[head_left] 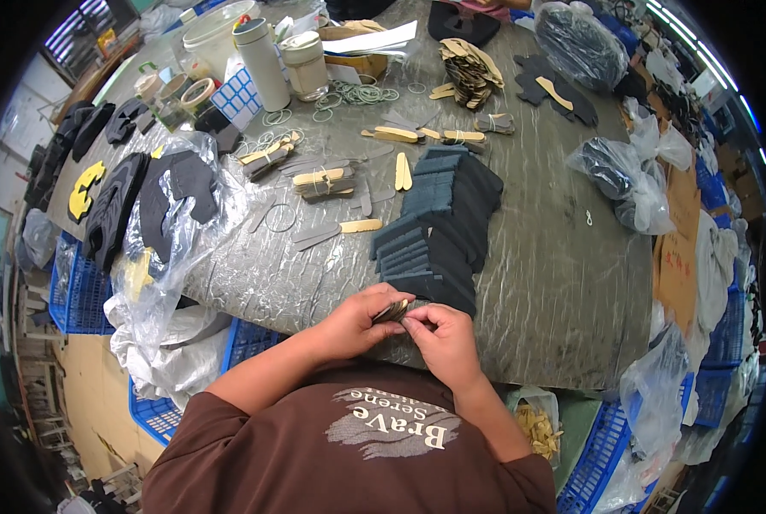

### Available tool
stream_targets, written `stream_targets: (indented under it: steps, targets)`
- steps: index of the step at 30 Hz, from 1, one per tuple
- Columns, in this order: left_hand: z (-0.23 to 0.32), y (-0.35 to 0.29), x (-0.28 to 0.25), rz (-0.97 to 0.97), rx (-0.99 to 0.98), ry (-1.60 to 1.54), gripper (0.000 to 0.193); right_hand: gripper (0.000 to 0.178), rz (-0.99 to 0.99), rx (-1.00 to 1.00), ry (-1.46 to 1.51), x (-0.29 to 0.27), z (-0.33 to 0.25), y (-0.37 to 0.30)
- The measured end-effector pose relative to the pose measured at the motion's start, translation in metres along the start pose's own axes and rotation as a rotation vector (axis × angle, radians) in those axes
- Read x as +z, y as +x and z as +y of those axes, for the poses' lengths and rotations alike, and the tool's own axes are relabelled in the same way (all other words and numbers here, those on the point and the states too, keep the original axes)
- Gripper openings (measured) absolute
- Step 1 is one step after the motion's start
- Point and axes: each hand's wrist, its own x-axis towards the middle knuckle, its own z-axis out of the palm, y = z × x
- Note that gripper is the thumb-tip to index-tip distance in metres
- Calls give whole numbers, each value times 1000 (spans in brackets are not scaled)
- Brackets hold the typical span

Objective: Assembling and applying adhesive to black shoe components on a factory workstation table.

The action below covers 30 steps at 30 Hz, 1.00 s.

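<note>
Left-hand fingers (pixel 378 300) grasp a compact stack of thin tan-and-dark strips (pixel 391 312); right-hand fingers (pixel 433 313) pinch its right end.

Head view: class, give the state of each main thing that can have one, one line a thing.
Left hand: closed around the stack
Right hand: at the stack's edge, grip unclear
Stack: held
Dark pieces: overlapping in a row
Bottle: upright, capped
Jar: upright, lid on
Bundle: banded
Yellow strips: loose, side by side
</note>
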Motion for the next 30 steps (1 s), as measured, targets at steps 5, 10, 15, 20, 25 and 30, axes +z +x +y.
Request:
stream_targets:
  steps: [5,10,15,20,25,30]
  targets:
    - [4,-1,2,-34,3,19,43,7,-12,-25,39,-1,8,-3]
    - [4,0,2,-18,17,76,49,5,-24,-5,89,-3,7,-3]
    - [3,0,3,-15,24,67,47,5,-34,2,87,-3,11,-1]
    - [3,-1,-1,-94,-32,-102,46,3,-129,174,367,-5,21,-2]
    - [3,-2,-1,-151,-102,-240,39,3,-126,348,662,-1,22,-6]
    - [13,-4,1,-194,-368,-517,34,3,-133,423,785,-2,31,-12]
